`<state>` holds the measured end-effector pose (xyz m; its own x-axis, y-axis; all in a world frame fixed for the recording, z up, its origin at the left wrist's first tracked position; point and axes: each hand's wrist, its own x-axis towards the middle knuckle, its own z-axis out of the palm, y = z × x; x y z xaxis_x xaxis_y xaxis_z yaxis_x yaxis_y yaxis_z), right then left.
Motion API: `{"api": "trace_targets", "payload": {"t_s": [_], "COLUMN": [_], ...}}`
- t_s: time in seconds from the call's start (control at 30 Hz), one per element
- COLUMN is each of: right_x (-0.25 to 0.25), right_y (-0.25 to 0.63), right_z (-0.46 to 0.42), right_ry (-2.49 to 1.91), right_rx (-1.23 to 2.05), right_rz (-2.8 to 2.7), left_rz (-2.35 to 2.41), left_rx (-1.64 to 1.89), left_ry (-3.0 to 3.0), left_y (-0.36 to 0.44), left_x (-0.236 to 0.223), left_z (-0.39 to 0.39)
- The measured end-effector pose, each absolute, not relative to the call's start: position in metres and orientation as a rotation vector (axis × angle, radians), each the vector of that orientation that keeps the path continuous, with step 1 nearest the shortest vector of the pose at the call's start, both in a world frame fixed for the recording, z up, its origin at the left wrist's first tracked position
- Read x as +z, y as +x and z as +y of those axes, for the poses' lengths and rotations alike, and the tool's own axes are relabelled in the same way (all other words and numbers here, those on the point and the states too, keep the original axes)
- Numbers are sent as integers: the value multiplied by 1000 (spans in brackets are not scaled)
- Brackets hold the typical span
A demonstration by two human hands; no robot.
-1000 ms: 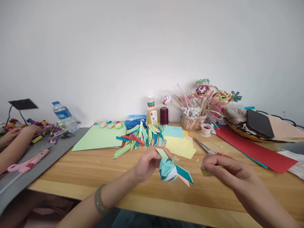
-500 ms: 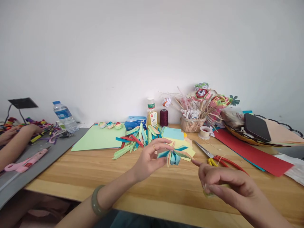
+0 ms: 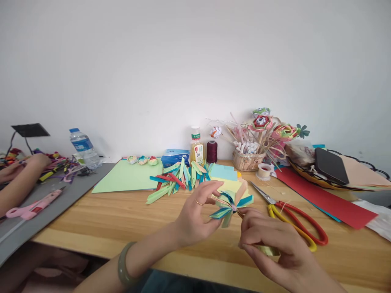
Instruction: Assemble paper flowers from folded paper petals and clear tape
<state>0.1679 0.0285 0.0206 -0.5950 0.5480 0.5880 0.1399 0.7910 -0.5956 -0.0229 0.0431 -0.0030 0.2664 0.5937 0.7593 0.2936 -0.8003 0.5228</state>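
A folded paper flower (image 3: 226,200) in blue, green and peach is held up above the table, between the thumb and fingers of my left hand (image 3: 195,213). Its centre, with a small pale spot, faces right. My right hand (image 3: 275,234) is curled close beside it, with the forefinger reaching to that centre. A shiny yellowish thing (image 3: 269,250) shows under the right fingers; its kind is mostly hidden. Behind my hands lies a pile of folded paper strips (image 3: 175,179). Scissors (image 3: 293,219) with red and yellow handles lie behind my right hand.
Green paper sheets (image 3: 122,179), a drink bottle (image 3: 197,148), a thread spool (image 3: 211,151) and a basket (image 3: 248,160) with paper flowers line the back. Red paper (image 3: 324,199) and a phone (image 3: 331,166) lie right. At left are another person's arms (image 3: 21,179) and pink scissors (image 3: 36,206).
The paper flower has turned so that its centre faces right. My right hand has moved left, its forefinger now at the centre, uncovering more of the scissors' handles.
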Motion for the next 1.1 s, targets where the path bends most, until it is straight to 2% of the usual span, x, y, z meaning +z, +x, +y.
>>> {"api": "trace_targets", "payload": {"t_s": [0.43, 0.77, 0.87, 1.1], "right_x": [6, -7, -6, 10], "right_y": [165, 155, 153, 147], "right_z": [33, 36, 35, 25], "right_ry": [-431, -314, -308, -331], "right_rx": [1026, 1322, 1303, 1019], "right_rz": [-1986, -1658, -1642, -1805], "left_rz": [775, 651, 652, 676], "left_rx": [1617, 1327, 1338, 1445], "left_ry": [2368, 2031, 2016, 2147], "left_y": [-26, -24, -25, -28], "left_x": [0, 5, 4, -2], "left_z": [35, 28, 28, 31]}}
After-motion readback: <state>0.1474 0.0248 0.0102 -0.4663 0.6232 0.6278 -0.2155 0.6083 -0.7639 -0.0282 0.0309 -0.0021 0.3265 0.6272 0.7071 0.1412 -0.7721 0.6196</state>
